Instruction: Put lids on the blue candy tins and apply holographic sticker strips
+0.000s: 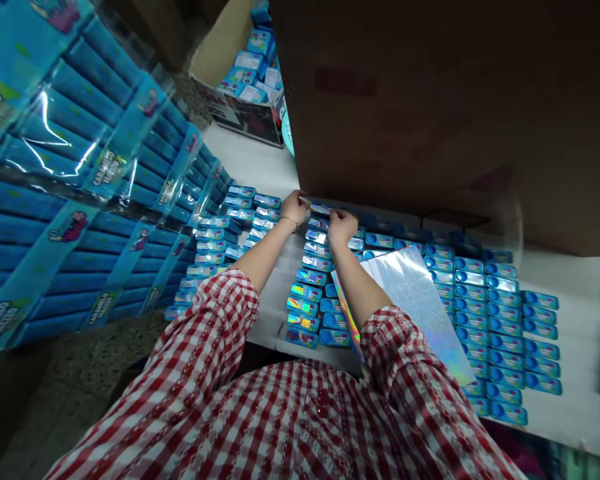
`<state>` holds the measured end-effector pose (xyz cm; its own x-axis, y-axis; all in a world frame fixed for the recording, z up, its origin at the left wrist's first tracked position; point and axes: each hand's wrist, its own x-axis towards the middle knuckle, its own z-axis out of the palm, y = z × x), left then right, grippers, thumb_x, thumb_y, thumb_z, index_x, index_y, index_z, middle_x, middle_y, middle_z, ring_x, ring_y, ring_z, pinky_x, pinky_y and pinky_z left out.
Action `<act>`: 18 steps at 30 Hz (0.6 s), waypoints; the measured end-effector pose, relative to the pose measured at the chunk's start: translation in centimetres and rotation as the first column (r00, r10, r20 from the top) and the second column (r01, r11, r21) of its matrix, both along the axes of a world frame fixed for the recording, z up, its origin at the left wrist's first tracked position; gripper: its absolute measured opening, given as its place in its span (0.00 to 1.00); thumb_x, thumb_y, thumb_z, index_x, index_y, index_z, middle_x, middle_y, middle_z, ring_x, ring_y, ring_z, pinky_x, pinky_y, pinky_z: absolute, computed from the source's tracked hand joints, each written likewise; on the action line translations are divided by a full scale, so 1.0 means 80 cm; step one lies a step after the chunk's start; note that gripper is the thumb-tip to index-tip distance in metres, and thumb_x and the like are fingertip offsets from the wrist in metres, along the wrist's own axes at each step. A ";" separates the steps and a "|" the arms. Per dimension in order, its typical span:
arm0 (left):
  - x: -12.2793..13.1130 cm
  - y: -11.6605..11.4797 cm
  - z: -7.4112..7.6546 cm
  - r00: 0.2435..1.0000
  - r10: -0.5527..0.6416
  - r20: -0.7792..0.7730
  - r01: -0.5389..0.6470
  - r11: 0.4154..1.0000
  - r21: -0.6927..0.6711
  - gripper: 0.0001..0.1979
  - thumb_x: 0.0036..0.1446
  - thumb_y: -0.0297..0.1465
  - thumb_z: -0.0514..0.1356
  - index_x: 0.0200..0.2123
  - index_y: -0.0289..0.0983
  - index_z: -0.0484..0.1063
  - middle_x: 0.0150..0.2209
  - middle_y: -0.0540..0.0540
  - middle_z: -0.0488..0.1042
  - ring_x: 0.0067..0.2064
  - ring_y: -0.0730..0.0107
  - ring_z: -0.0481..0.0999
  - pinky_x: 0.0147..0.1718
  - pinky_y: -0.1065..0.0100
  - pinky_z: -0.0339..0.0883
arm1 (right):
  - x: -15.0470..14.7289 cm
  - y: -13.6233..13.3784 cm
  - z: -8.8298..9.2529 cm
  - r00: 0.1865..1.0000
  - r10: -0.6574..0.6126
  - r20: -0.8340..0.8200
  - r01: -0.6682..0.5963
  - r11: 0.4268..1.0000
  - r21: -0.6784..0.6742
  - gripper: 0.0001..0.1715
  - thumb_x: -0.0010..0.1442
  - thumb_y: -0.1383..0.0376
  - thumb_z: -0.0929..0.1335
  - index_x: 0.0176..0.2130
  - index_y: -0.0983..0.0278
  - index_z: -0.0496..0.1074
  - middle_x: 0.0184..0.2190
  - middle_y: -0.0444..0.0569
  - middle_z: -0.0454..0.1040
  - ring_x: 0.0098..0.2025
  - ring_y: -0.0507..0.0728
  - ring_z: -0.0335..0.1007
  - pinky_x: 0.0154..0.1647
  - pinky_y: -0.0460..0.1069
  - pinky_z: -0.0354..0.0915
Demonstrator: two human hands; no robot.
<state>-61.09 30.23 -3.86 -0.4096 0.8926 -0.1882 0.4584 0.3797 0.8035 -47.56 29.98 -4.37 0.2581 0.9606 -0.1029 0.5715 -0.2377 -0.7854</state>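
Observation:
My left hand point(295, 207) and my right hand point(343, 225) are close together at the far end of a column of small blue packs point(313, 263). Between them is a small shiny strip point(320, 208), pinched at its two ends by my fingers. It lies over or just above the farthest pack; whether it touches cannot be made out. A large shiny holographic sheet point(417, 307) rests on the packs, partly beneath my right forearm. Many packs on the right point(505, 327) stand in rows, some with shiny strips on top.
Tall stacks of plastic-wrapped blue boxes point(80, 153) rise at the left. An open carton point(250, 117) of blue packs stands at the back. A large dark brown box point(430, 100) borders the white table point(575, 280) at the far side.

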 end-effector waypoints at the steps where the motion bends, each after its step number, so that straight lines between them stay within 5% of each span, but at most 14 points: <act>1: -0.001 0.006 -0.001 1.000 -0.006 -0.029 0.006 1.000 -0.021 0.15 0.48 0.23 0.58 0.42 0.35 0.71 0.32 0.47 0.76 0.38 0.66 0.74 0.42 0.67 0.64 | -0.004 0.001 0.000 0.999 -0.002 0.050 0.003 1.000 -0.009 0.19 0.54 0.59 0.63 0.35 0.65 0.79 0.37 0.57 0.77 0.43 0.63 0.69 0.46 0.56 0.62; 12: -0.001 0.026 -0.023 0.996 -0.039 -0.081 0.031 0.995 -0.092 0.18 0.48 0.21 0.57 0.44 0.34 0.73 0.35 0.44 0.78 0.40 0.65 0.75 0.43 0.68 0.63 | -0.017 0.006 -0.024 0.978 0.006 0.207 -0.029 0.993 0.110 0.24 0.59 0.55 0.58 0.32 0.64 0.78 0.39 0.62 0.73 0.47 0.67 0.63 0.45 0.62 0.58; 18: 0.004 0.017 -0.049 0.998 0.018 -0.053 -0.017 0.999 0.029 0.21 0.49 0.22 0.55 0.48 0.33 0.72 0.43 0.40 0.77 0.42 0.64 0.76 0.45 0.66 0.65 | -0.006 0.000 -0.007 0.906 0.137 0.400 -0.141 0.990 -0.019 0.22 0.60 0.62 0.58 0.43 0.64 0.76 0.45 0.62 0.70 0.47 0.67 0.62 0.44 0.61 0.58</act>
<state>-60.74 31.57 -7.79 -0.4339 0.8899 -0.1407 0.4941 0.3656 0.7888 -48.01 29.95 -4.97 0.1393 0.9902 -0.0093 0.8644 -0.1262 -0.4867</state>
